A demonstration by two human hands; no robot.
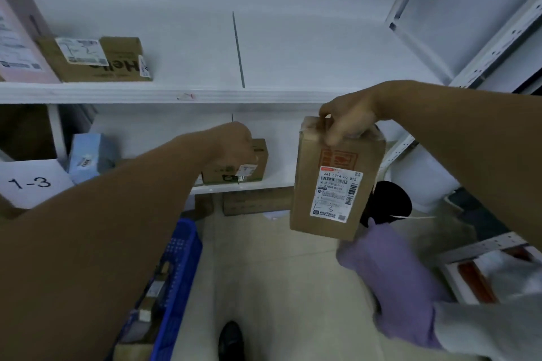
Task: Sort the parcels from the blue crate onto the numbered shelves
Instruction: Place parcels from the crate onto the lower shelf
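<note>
Head view: right hand (349,117) pinches the cardboard parcel (334,184) by its top end, mid-air before the shelves (117,92). The parcel seems light and stiff, best held across its edges. Left hand (234,141) is curled; its hold cannot be told.

L hand (234,138) fingers hidden; parcel (334,182) label's small print illegible.

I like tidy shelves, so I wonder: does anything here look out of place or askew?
Only one small thing: the box on the upper shelf sits with its "Hello" print upside down. The parcel in the right hand looks undamaged, and nothing is spilled.
</note>
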